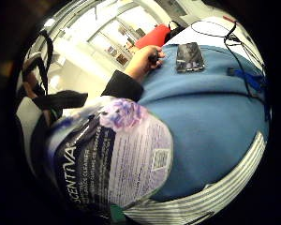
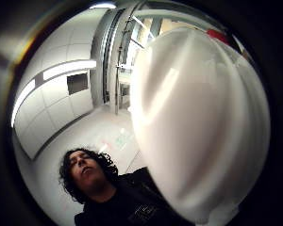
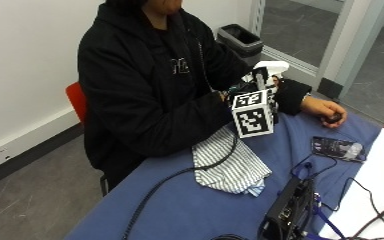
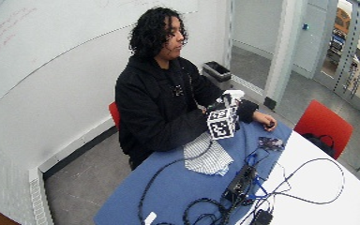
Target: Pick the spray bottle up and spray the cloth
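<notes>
Two palm cameras hug the spray bottle [image 1: 112, 159]; outside views face the table [image 3: 179, 210].

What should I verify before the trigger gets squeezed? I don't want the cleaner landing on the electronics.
1. Spray bottle off the table, in the gloved right hand: ok; its white head shows above the hand.
2. Striped cloth in place: ok, crumpled on the blue tablecloth below the hand.
3. Nozzle aimed at the cloth: cannot tell.
4. Finger on the trigger: cannot tell, hidden.
5. Bare left hand clear of the cloth: ok, resting farther along the table.
6. Black box clear of spray: not ok, it stands close beside the cloth.
</notes>
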A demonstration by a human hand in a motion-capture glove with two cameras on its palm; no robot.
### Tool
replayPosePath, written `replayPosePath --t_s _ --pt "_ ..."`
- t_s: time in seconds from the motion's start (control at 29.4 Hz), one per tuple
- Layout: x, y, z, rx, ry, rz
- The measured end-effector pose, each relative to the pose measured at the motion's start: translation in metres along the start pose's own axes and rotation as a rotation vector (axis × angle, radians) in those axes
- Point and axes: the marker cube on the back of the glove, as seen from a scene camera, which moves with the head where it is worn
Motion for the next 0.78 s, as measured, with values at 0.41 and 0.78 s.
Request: replayPosePath --t_s 0.41,0.78 --pt "-0.016 0.074 -0.055 -0.066 0.205 0.183" --pt "-0.037 0.139 -0.124 -0.157 0.643 0.215"
